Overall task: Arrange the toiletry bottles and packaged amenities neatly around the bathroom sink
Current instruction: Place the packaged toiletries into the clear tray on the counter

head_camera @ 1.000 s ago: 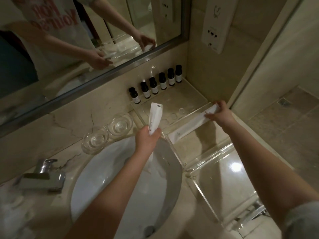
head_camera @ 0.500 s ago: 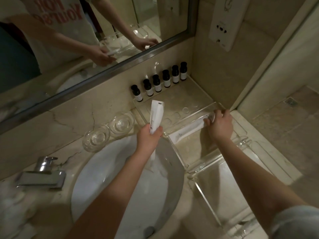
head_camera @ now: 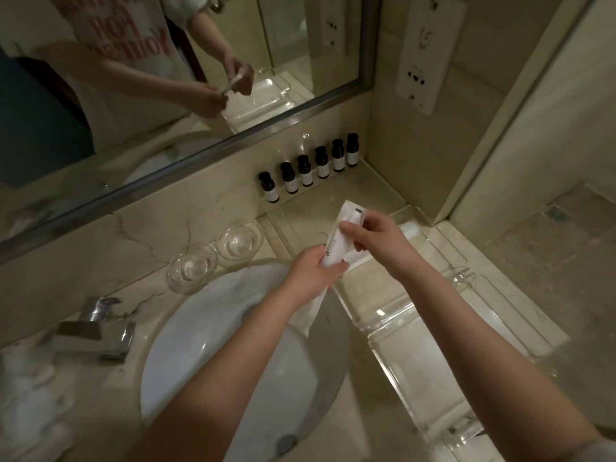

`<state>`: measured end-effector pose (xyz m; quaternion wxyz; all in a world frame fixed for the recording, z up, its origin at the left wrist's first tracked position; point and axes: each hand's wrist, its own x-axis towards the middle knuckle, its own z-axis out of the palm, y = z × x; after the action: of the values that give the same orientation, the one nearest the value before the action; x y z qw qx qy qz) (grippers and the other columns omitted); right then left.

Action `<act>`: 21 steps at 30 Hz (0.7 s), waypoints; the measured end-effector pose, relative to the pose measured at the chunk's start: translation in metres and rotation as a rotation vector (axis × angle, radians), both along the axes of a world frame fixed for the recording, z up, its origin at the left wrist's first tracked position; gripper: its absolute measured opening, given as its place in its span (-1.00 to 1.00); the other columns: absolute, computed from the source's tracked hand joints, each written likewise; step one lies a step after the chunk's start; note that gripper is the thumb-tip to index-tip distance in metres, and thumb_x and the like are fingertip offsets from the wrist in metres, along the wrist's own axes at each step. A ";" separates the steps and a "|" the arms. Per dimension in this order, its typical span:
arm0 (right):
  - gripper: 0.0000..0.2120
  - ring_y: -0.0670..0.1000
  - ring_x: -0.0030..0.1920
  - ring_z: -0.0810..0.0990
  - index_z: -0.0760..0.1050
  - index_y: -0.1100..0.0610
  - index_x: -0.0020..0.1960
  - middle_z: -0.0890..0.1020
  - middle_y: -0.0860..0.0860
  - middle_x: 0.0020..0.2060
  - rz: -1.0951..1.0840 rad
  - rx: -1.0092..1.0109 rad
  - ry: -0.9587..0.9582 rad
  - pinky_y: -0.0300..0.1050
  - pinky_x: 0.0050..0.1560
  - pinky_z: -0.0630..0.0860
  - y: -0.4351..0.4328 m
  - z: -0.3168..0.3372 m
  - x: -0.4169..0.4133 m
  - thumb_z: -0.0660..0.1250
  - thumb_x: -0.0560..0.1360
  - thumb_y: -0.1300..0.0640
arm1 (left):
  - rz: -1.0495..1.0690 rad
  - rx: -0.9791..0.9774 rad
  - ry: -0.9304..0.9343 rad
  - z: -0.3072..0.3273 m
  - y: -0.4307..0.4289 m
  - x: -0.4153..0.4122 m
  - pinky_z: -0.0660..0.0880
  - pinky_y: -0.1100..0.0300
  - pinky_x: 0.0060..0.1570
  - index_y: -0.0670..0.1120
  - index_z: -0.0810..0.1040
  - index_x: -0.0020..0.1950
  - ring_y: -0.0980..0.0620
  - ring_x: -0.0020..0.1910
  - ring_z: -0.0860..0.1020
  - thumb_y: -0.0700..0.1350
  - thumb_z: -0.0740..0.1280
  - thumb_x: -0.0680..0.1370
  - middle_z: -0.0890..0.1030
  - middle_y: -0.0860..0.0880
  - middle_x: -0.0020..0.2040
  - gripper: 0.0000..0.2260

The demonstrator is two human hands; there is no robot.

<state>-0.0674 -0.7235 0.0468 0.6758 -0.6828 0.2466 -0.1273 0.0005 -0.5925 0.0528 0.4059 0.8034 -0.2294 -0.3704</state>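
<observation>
Both hands hold one white packet above the sink's far edge: left hand grips its bottom, right hand pinches its top. Six bottles line the counter's back edge. Two glass dishes sit nearby.

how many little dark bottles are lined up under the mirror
6. The bottles stand in one row at the back of the clear tray, against the wall. None looks hidden.
</observation>
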 end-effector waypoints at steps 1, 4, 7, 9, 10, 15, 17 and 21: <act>-0.83 -0.08 -0.42 0.42 0.45 0.12 -0.26 0.49 -0.01 -0.39 -0.015 0.022 -0.002 -0.26 -0.36 0.37 -0.001 0.003 -0.003 0.33 0.50 0.20 | -0.002 0.004 0.020 0.002 0.003 -0.001 0.45 0.28 -0.40 -0.13 0.53 -0.03 0.08 -0.41 0.50 -0.14 0.33 0.51 0.57 -0.03 -0.26 -0.92; -0.81 -0.09 -0.47 0.39 0.45 0.11 -0.27 0.47 0.02 -0.41 -0.122 0.105 -0.031 -0.29 -0.42 0.34 -0.007 0.007 -0.017 0.31 0.52 0.23 | 0.012 -0.003 0.132 0.002 0.015 -0.001 0.49 0.33 -0.38 -0.16 0.53 0.04 0.12 -0.39 0.56 -0.12 0.35 0.51 0.60 -0.08 -0.18 -0.84; -0.80 -0.10 -0.55 0.34 0.41 0.12 -0.28 0.42 0.02 -0.45 -0.338 0.131 0.005 -0.27 -0.47 0.29 -0.013 0.011 -0.028 0.27 0.52 0.22 | -0.016 -0.024 0.095 -0.004 0.028 -0.001 0.49 0.40 -0.22 -0.09 0.46 0.24 0.16 -0.17 0.56 -0.15 0.46 0.43 0.55 0.00 -0.01 -0.60; -0.83 -0.10 -0.58 0.30 0.38 0.13 -0.26 0.37 0.03 -0.46 -0.468 0.210 0.049 -0.23 -0.47 0.25 -0.016 0.013 -0.031 0.23 0.50 0.24 | -0.073 -0.048 -0.016 -0.009 0.032 -0.005 0.47 0.39 -0.12 -0.04 0.44 0.28 0.11 -0.08 0.54 -0.19 0.49 0.39 0.53 0.04 0.00 -0.50; -0.84 -0.10 -0.59 0.28 0.37 0.13 -0.26 0.36 0.03 -0.46 -0.508 0.263 0.064 -0.21 -0.45 0.24 -0.017 0.013 -0.032 0.22 0.49 0.24 | -0.101 -0.054 -0.088 -0.011 0.031 -0.008 0.46 0.40 -0.13 -0.05 0.47 0.26 0.10 -0.10 0.54 -0.21 0.46 0.41 0.55 0.04 -0.03 -0.56; -0.74 -0.05 -0.34 0.46 0.42 0.10 -0.01 0.51 0.01 -0.25 -0.518 0.282 0.148 -0.14 -0.25 0.39 -0.017 0.012 -0.040 0.27 0.51 -0.10 | -0.065 -0.090 0.032 0.004 0.028 -0.015 0.41 0.32 -0.34 -0.13 0.56 -0.02 0.23 -0.48 0.51 -0.18 0.24 0.57 0.60 -0.01 -0.29 -0.89; -0.62 -0.05 -0.17 0.51 0.40 0.06 0.14 0.50 -0.04 -0.13 -0.451 0.353 0.099 -0.12 -0.13 0.46 -0.020 0.007 -0.047 0.22 0.50 -0.21 | -0.082 -0.106 0.257 0.010 0.030 -0.011 0.42 0.28 -0.32 -0.15 0.55 -0.03 0.19 -0.49 0.52 -0.18 0.21 0.59 0.63 0.01 -0.29 -0.87; -0.87 -0.15 -0.39 0.50 0.48 0.06 -0.04 0.51 -0.07 -0.28 -0.333 0.544 -0.015 -0.26 -0.28 0.46 -0.022 0.004 -0.054 0.27 0.54 0.00 | -0.128 -0.030 0.514 0.018 0.031 -0.006 0.44 0.25 -0.35 -0.12 0.57 -0.08 0.11 -0.51 0.51 -0.18 0.20 0.59 0.66 -0.01 -0.36 -0.84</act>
<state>-0.1213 -0.7457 0.0508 0.8053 -0.4265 0.3749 -0.1708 -0.0058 -0.5613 0.0703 0.4384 0.6608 -0.1743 -0.5838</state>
